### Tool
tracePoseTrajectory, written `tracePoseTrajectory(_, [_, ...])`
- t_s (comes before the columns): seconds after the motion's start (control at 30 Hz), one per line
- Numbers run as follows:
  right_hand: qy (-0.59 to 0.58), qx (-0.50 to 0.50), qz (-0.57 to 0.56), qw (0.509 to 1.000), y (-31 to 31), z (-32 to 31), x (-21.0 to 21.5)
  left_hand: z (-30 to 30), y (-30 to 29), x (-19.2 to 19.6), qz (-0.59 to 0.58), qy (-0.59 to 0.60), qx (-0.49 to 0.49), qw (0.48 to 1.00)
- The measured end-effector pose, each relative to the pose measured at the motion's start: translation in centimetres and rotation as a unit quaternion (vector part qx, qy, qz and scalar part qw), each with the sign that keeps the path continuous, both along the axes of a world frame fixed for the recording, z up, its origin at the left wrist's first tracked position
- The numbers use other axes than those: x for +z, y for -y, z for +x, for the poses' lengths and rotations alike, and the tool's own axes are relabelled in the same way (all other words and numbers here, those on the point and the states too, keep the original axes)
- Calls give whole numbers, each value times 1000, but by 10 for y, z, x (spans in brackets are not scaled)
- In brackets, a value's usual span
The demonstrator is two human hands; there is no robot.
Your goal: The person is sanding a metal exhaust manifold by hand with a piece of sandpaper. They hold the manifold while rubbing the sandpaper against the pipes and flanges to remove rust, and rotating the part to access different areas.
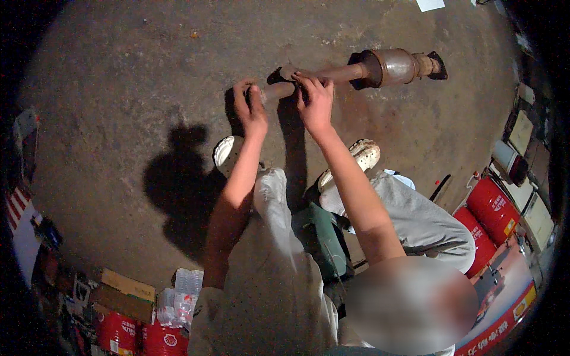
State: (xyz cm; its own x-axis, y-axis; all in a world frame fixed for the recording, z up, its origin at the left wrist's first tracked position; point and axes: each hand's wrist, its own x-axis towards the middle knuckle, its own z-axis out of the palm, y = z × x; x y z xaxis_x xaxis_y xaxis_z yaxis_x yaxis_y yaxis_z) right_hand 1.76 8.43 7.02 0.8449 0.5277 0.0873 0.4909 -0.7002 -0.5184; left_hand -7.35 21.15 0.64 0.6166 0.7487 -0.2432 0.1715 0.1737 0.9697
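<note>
A long rusty pipe (350, 72) lies flat on the dirty floor (130, 77). It runs left to right, and its right end tips a little away from the person. That far right part is fat and shiny, with a dark plate at the very tip. The left end is thin. The left hand (250, 107) is curled around the thin left end of the pipe. The right hand (314, 101) is just beside it on the pipe, with fingers bent over the top and pressing down. Both hands touch the pipe and are close to each other. Two white shoes (363, 153) sit on the floor just below the pipe, near the hands. Past the pipe, the floor is wide and bare. Red cans (490, 207) stand well apart from the pipe, down at the right. More red cans and boxes (122, 293) sit far down at the left.
</note>
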Motion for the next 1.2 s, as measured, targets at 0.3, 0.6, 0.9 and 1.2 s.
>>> tracePoseTrajectory(0.3, [-11, 28, -13, 999, -23, -25, 10, -9, 1, 6, 166, -1, -105, 980])
tracePoseTrajectory(0.6, [-19, 76, -20, 997, -20, -13, 7, -4, -7, -9, 285, -19, -124, 950])
tracePoseTrajectory(0.9, [-34, 157, -123, 979, 15, 38, 14, 0, -8, -11, 303, -9, -109, 947])
tracePoseTrajectory(1.2, [-100, 86, -27, 991, -20, -31, 9, -5, -7, -21, 321, -9, -89, 943])
